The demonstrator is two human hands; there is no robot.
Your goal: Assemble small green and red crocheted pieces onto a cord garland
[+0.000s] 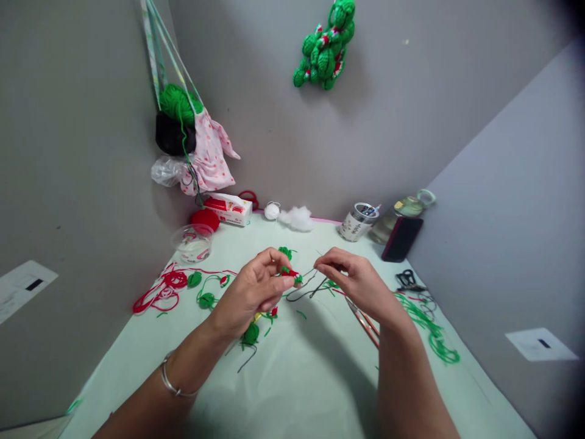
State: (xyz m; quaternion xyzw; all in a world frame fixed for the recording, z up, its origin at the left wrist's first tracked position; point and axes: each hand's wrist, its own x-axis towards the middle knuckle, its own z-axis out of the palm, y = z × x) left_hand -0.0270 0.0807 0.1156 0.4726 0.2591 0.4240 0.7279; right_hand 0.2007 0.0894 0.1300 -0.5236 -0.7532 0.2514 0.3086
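Note:
Above the middle of the table, my left hand [256, 286] pinches a small red, white and green crochet piece [291, 274] between thumb and fingers. Dark yarn [299, 297] loops between that piece and my right hand [351, 277], whose closed fingertips grip it. Whether a needle is also in those fingers is too small to tell. Beneath my left hand lie a green crochet ball [251, 333] and a small red one [274, 311]. Scissors with orange edges [365, 323] lie partly hidden under my right forearm.
Red yarn [173, 281] and green crochet pieces [206, 300] lie left; green yarn strands [432, 332] lie right. Along the back stand a clear tub [192, 245], a tissue pack [228, 209], white stuffing [296, 219], a pen tin [358, 223] and a phone [402, 239].

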